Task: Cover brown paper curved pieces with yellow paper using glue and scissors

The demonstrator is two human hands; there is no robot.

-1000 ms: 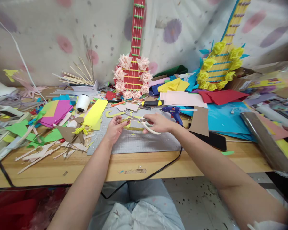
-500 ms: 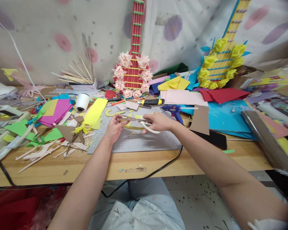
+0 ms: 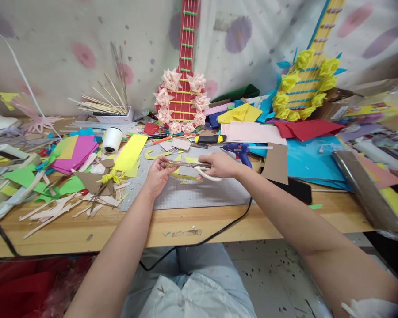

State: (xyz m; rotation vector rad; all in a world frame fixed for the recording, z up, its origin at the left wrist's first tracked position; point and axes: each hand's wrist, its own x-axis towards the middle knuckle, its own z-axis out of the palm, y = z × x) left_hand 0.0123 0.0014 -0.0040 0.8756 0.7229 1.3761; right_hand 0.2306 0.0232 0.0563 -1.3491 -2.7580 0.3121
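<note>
My right hand is closed round the white handles of a pair of scissors, whose blades point left. At the blade tips, my left hand pinches a small yellow piece, mostly covered by fingers and blades. Both hands are above a grey cutting mat. Yellow offcuts lie on the mat under the blades, and a curved yellow strip lies just behind my left hand. Whether the blades are fully together is too small to tell.
Behind the mat lie a yellow-and-black cutter and a blue glue gun, with a black cable across the table edge. A red paper guitar leans at the back. Colored scraps crowd the left; blue sheets lie right.
The scissor blades look closer together than half a second ago. Both hands have stayed in nearly the same place; the whole view has shifted slightly.
</note>
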